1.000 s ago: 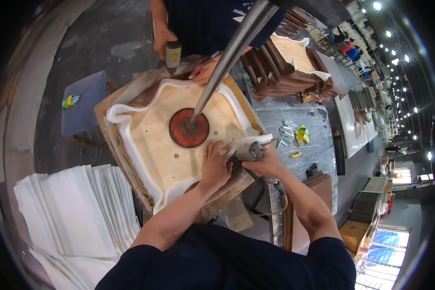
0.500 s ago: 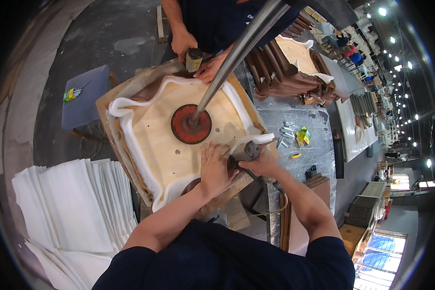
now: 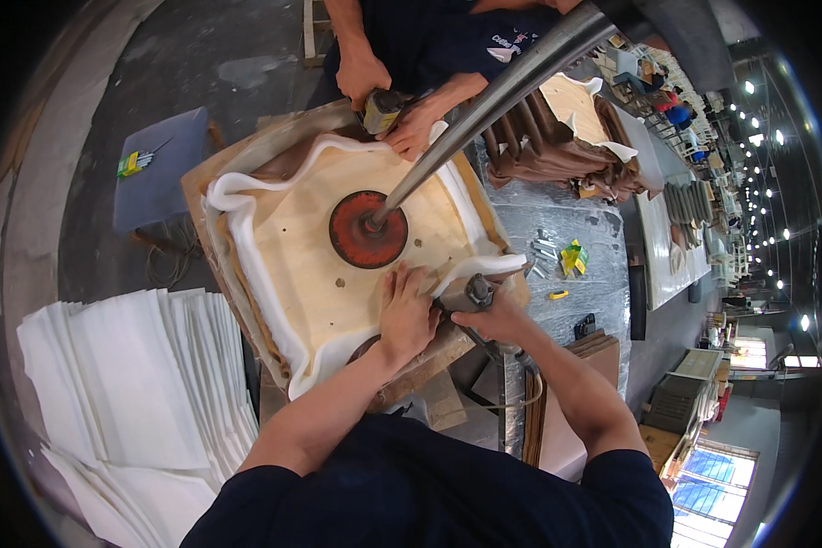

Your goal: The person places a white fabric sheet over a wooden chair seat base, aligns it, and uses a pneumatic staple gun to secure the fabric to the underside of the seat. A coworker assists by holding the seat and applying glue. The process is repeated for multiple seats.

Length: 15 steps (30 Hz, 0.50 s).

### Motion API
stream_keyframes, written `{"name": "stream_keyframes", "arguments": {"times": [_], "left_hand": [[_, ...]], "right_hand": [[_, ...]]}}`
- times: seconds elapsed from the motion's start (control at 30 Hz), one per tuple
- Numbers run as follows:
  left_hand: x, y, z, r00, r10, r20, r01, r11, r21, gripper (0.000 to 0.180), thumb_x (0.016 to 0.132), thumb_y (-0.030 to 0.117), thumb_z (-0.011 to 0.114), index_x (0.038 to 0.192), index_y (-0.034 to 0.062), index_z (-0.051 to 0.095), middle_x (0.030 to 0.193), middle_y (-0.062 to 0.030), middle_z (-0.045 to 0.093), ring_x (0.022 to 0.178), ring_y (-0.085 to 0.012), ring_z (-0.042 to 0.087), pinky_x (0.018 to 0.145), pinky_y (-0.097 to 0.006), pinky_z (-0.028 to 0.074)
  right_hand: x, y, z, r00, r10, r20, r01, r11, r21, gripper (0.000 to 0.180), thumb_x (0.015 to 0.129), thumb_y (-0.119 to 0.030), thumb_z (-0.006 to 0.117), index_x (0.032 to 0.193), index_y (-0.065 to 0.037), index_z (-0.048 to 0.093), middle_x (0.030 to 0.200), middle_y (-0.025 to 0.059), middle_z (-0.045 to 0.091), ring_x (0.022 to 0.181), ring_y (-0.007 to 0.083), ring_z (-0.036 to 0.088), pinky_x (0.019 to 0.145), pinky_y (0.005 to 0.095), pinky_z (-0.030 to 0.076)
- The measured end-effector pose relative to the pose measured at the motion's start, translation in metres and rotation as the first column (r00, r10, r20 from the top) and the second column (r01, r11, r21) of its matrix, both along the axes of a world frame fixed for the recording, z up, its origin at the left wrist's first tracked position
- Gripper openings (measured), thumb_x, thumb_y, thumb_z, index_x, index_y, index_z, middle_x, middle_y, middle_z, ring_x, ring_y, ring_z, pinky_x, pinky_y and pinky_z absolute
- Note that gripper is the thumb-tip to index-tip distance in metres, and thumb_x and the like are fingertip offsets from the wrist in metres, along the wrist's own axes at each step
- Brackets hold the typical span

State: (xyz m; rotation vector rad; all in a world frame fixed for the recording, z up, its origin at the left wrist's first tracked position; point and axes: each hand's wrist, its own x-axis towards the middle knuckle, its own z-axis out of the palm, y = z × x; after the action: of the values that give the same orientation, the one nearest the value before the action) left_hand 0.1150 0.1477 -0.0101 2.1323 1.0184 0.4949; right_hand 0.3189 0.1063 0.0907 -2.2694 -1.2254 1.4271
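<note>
A pale wooden seat panel (image 3: 292, 256) lies underside up, with white padding (image 3: 244, 242) and brown cover material (image 3: 288, 164) folded about its edges. Pressed onto the panel's near edge, my left hand (image 3: 409, 315) has its fingers stretched out over the wood. My right hand (image 3: 495, 315) grips a dark pneumatic staple gun (image 3: 468, 294), its nose close beside my left hand at the near right edge. A round red press disc (image 3: 367, 228) on a metal rod (image 3: 484, 119) bears down on the panel's middle.
Across the panel, a co-worker's hand (image 3: 363, 73) holds another staple gun (image 3: 381, 111). White padding sheets (image 3: 128, 374) are stacked at left, near a blue-grey stool (image 3: 162, 173). On the right, a plastic-covered table (image 3: 584, 224) carries staple strips, a yellow-green packet (image 3: 574, 258) and stacked brown covers (image 3: 548, 146).
My right hand and its staple gun have shifted slightly relative to the near edge. The co-worker's hands and staple gun have moved a little to the right. The whole view has shifted slightly.
</note>
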Motion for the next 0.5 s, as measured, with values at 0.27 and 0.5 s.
{"name": "stream_keyframes", "arguments": {"times": [0.27,0.5], "left_hand": [[-0.017,-0.001,0.000,1.000,-0.004,0.022,0.004,1.000,0.022,0.024,0.093,0.026,0.083,0.102,0.0026,0.082,0.162,-0.0160,0.048,0.164,-0.0463,0.028,0.133,-0.069,0.021],[-0.017,-0.004,-0.010,0.998,0.018,0.052,-0.019,1.000,0.008,0.017,0.093,0.020,0.081,0.097,0.0038,0.081,0.163,-0.0147,0.048,0.166,-0.0453,0.026,0.135,-0.067,0.019]], "right_hand": [[-0.001,-0.016,0.000,0.995,-0.063,-0.073,0.068,0.996,0.057,0.064,0.088,-0.033,0.094,0.138,-0.001,0.071,0.088,0.0062,0.078,0.059,0.0134,0.068,0.060,0.0335,0.059],[-0.015,-0.019,0.011,0.999,-0.046,-0.026,0.045,0.999,-0.030,0.058,0.088,-0.028,0.094,0.134,0.000,0.072,0.090,0.0055,0.078,0.059,0.0117,0.067,0.058,0.0337,0.058]]}}
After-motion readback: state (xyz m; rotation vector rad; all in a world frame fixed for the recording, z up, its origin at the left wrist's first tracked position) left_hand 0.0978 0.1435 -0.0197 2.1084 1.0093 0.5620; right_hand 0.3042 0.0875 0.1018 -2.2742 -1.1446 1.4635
